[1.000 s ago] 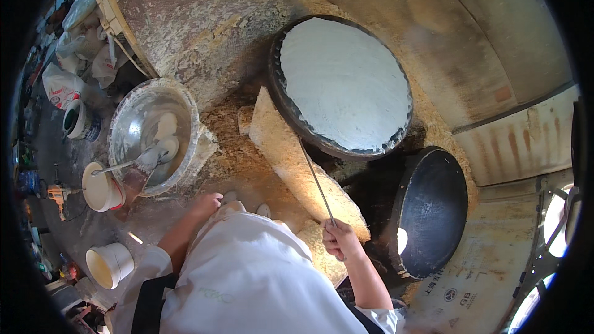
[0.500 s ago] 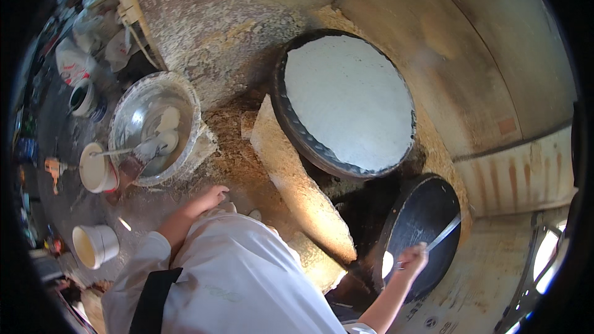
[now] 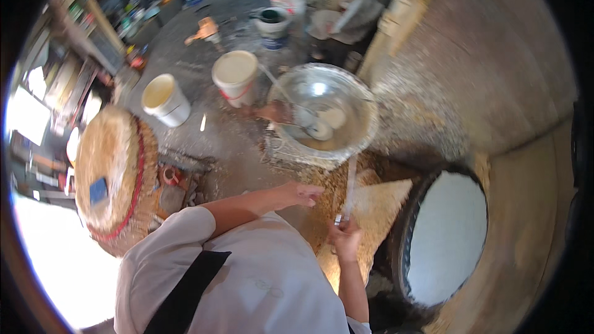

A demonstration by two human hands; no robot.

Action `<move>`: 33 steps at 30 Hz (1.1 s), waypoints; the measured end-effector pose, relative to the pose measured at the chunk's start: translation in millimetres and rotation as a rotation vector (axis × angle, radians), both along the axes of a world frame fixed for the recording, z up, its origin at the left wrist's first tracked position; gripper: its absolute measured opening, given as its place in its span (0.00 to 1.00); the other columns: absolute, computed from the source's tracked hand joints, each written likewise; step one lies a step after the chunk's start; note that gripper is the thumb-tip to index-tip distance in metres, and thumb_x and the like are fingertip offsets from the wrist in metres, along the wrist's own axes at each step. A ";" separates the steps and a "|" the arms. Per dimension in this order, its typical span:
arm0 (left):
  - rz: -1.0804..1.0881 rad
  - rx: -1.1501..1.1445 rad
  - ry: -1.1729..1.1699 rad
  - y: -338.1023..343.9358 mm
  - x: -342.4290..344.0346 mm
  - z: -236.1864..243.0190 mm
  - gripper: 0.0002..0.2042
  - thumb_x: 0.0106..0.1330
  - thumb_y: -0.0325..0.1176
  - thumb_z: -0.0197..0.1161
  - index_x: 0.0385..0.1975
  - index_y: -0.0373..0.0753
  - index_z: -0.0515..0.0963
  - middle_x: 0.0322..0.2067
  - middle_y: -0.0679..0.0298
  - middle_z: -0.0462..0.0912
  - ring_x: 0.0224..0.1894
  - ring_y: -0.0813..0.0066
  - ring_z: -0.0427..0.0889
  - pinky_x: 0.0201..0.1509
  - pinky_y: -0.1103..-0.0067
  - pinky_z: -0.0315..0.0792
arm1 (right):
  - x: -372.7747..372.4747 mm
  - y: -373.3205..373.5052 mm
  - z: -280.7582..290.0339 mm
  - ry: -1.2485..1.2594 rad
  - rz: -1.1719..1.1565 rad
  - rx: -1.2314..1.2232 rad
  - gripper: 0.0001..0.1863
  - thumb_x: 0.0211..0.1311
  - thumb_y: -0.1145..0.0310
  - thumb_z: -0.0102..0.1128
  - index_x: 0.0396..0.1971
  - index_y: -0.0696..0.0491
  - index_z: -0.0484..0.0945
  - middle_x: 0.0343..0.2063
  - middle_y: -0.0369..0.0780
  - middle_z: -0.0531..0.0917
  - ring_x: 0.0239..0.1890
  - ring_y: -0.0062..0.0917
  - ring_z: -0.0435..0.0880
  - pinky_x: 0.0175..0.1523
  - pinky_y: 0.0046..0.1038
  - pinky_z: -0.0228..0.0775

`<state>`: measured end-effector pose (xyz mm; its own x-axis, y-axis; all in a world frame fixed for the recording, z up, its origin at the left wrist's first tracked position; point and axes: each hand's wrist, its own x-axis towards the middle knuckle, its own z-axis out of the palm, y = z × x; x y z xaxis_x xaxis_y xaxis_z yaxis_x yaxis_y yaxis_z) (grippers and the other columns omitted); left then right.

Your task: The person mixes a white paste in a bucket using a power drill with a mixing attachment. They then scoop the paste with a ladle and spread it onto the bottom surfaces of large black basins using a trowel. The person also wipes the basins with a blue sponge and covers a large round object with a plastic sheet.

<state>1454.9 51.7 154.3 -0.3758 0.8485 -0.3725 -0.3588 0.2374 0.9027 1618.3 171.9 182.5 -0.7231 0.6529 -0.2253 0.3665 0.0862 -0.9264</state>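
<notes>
My right hand is closed round the lower end of a long, thin, pale flat strip, blurred, its far end pointing up toward the basin. In front of my waist my left hand is held out with loosely extended fingers and nothing visible in it. Ahead stands a wide metal basin with a whitish crust on its rim. Inside lie pale round shapes and a long-handled ladle; a reddish-brown paddle-like piece rests across the rim. At right is a large dark round pan covered by a white layer.
Left of the basin are a white bucket, a second bucket and a small dark-mouthed pail. A round, drum-like block with a red band stands at left. A pale rough slab lies beside the pan.
My view has swung left, so the basin and buckets now sit nearer the middle. My right hand has brought the strip from the dark empty pan to in front of me.
</notes>
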 end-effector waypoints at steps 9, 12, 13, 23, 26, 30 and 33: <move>1.033 0.274 -0.353 -177.2 -69.8 14.9 0.14 0.64 0.37 0.46 0.42 0.34 0.69 0.33 0.60 0.77 0.32 0.76 0.75 0.36 0.81 0.71 | -183.5 -140.3 -0.8 -0.096 1.004 0.161 0.19 0.46 0.66 0.61 0.40 0.55 0.70 0.22 0.39 0.78 0.23 0.21 0.77 0.30 0.24 0.68; 1.551 0.114 -0.108 -285.5 -88.9 12.7 0.11 0.64 0.37 0.45 0.36 0.37 0.71 0.19 0.64 0.76 0.14 0.80 0.69 0.20 0.83 0.68 | -220.8 -181.8 -19.0 -0.107 1.052 0.028 0.20 0.48 0.68 0.60 0.42 0.57 0.68 0.21 0.38 0.78 0.21 0.19 0.76 0.28 0.22 0.68; 1.755 0.058 -0.066 -323.7 -85.2 9.3 0.10 0.64 0.36 0.45 0.35 0.38 0.71 0.17 0.64 0.74 0.11 0.80 0.67 0.15 0.83 0.65 | -230.4 -192.0 -27.7 -0.140 1.091 -0.012 0.20 0.48 0.70 0.59 0.42 0.59 0.67 0.21 0.38 0.77 0.19 0.18 0.74 0.27 0.21 0.68; 2.809 -0.645 0.078 -566.2 50.3 -52.2 0.06 0.60 0.27 0.45 0.33 0.34 0.64 0.18 0.61 0.69 0.08 0.74 0.66 0.08 0.79 0.63 | -322.1 -309.0 -78.2 -0.265 1.529 0.111 0.16 0.51 0.66 0.56 0.40 0.55 0.71 0.20 0.39 0.79 0.20 0.22 0.78 0.28 0.25 0.69; 2.814 -0.503 -0.083 -578.0 70.8 -84.9 0.06 0.60 0.29 0.46 0.31 0.34 0.66 0.15 0.62 0.68 0.08 0.74 0.66 0.09 0.78 0.62 | -352.0 -330.2 -77.4 -0.269 1.598 0.197 0.16 0.51 0.66 0.56 0.40 0.55 0.71 0.20 0.38 0.78 0.20 0.22 0.78 0.27 0.24 0.69; 2.521 -1.408 0.129 -576.3 79.9 -126.0 0.07 0.59 0.32 0.50 0.30 0.35 0.69 0.17 0.58 0.71 0.19 0.66 0.75 0.23 0.71 0.68 | -402.5 -339.1 -92.6 -0.349 1.648 0.292 0.17 0.49 0.68 0.57 0.40 0.56 0.71 0.20 0.38 0.78 0.19 0.20 0.78 0.25 0.22 0.69; 2.246 -1.712 -0.079 -571.0 89.9 -139.6 0.11 0.56 0.36 0.52 0.28 0.34 0.72 0.27 0.49 0.76 0.32 0.53 0.75 0.37 0.66 0.67 | -449.1 -331.7 -118.6 -0.355 1.646 0.338 0.16 0.48 0.69 0.57 0.39 0.56 0.72 0.21 0.39 0.79 0.18 0.21 0.79 0.25 0.23 0.70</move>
